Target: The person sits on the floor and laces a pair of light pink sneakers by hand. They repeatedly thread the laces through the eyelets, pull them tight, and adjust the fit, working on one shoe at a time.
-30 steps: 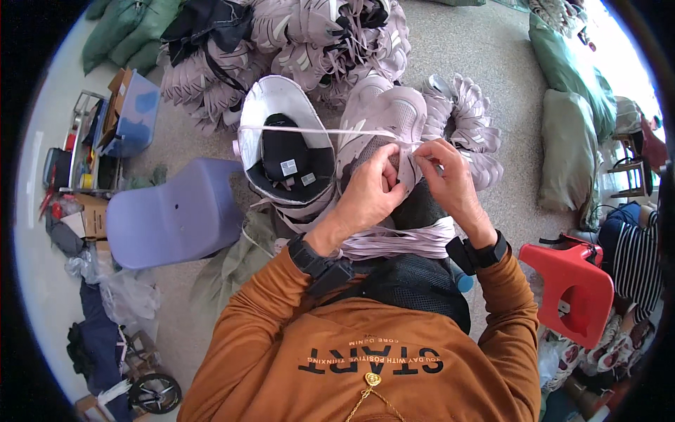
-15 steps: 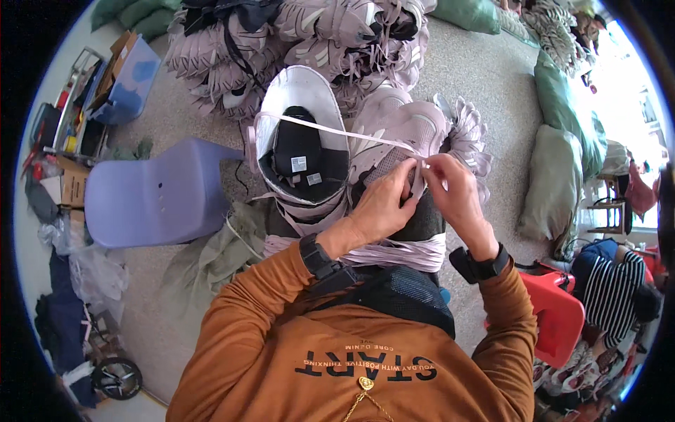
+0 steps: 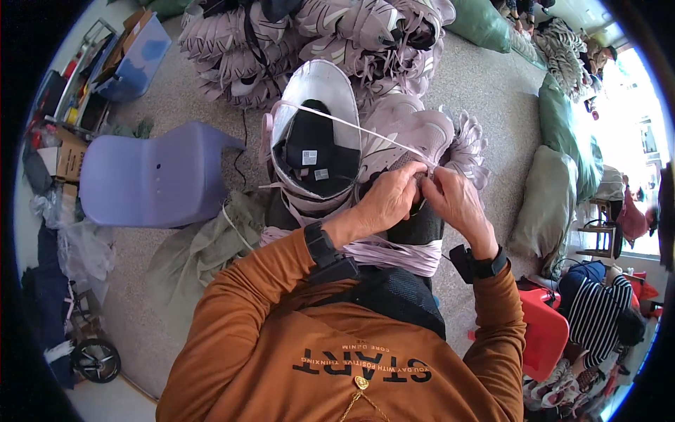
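A pale pink shoe upper [image 3: 416, 131] rests over my lap, tongue and lacing area toward me. A thin pink-white shoelace [image 3: 348, 125] runs taut from the left across to this upper. My left hand [image 3: 389, 195] pinches the lace at the eyelets. Right beside it, my right hand [image 3: 457, 204] has thumb and fingers pressed together at the same spot; the small piece of lace in them is mostly hidden. To the left, a stack of nested uppers [image 3: 309, 204] has a white lining and a black inside. A bundle of pink shoelaces [image 3: 415, 259] lies across my thighs.
A big pile of pink uppers [image 3: 337, 42] lies ahead. At left stand a lilac plastic stool [image 3: 151, 176] and a blue bin [image 3: 140, 67]. Green sacks [image 3: 545, 204] line the right. A red stool [image 3: 545, 330] and a person in a striped top [image 3: 598, 309] are at lower right.
My hands have come closer together and lower over the eyelets. The lace looks thinner and tighter. The whole view has shifted slightly.
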A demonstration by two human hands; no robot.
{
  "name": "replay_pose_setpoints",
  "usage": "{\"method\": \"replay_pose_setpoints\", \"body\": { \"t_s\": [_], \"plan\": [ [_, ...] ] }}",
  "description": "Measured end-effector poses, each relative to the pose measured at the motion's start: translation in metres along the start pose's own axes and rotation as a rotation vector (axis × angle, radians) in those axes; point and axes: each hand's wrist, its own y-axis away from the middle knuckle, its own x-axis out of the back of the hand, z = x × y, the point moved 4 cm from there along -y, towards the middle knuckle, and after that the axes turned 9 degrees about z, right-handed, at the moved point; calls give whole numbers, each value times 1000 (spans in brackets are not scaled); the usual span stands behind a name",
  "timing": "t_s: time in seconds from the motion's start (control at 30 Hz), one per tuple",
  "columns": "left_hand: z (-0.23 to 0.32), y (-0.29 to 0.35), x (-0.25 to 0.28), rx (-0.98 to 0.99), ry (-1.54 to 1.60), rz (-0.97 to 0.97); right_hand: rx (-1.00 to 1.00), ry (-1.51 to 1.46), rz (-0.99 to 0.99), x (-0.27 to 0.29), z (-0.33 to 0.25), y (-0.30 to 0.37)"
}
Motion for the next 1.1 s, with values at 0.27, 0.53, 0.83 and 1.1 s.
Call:
{"method": "replay_pose_setpoints", "body": {
  "t_s": [0.27, 0.53, 0.83, 1.1],
  "plan": [
    [-14, -13, -8, -481, -372, 327, 177, -9, 7, 0, -9, 1],
    [44, 24, 141, -47, 973, -103, -136, -250, 266, -14, 7, 16],
    [60, 39, 158, 102, -200, 203, -128, -468, 356, -14, 18, 7],
    [49, 1, 41, -763, -822, 162, 8, -481, 251, 1, 14, 14]
  ]
}}
